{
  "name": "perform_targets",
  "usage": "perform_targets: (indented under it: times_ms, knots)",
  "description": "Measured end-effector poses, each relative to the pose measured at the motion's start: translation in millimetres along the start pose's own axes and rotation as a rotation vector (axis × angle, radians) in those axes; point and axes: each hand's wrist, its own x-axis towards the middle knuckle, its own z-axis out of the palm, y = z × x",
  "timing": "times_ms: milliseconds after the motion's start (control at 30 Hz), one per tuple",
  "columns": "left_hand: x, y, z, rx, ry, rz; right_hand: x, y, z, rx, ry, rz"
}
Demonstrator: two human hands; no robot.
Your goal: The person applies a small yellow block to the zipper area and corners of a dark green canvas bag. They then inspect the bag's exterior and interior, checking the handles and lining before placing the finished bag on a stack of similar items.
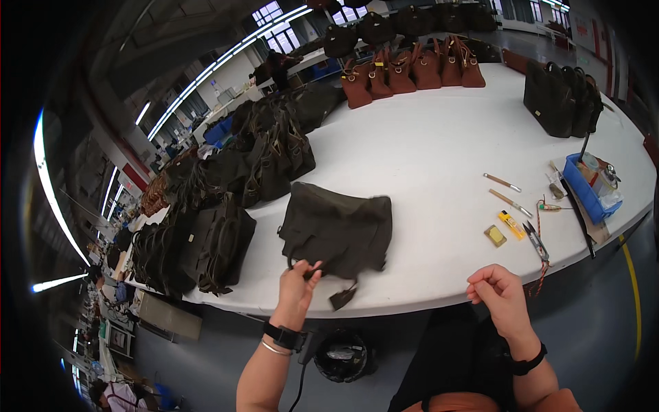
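Observation:
A dark green-black handbag (336, 223) lies on the white table (439, 151) in front of me, with its opening edge on the far side. My left hand (296, 290) is closed around one of its handles at the near edge. Beside that hand, a small dark tag (343, 296) hangs off the bag, slightly blurred. Over the table's front edge hovers my right hand (500, 295), apart from the bag, its thumb and fingers pressed together. Whatever is in that pinch, if anything, is too small to tell. Thread snips (535, 240) lie just beyond it.
Dark handbags (223, 240) crowd the left side; brown handbags (412, 72) line the far edge. More dark bags (559, 99) stand at the far right. Near the snips are a yellow lighter (511, 224), a yellow block (495, 236) and a blue bin (587, 189). A bucket (343, 357) sits below.

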Motion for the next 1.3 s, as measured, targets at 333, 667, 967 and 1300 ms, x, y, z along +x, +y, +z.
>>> perform_targets:
  times_ms: [333,667,967,1300]
  knots:
    - [-170,-27,105,-0.216,-0.651,-0.468,9,-3,41,-0.745,-0.099,-0.563]
    - [-169,0,96,1.018,-0.754,0.739,50,-8,-5,-0.805,-0.125,-0.722]
    - [-103,-31,82,1.176,-0.741,0.807,63,-4,0,-0.736,-0.164,-0.572]
    - [-67,-6,71,0.478,-0.841,0.116,70,1,-11,-0.757,-0.321,-0.392]
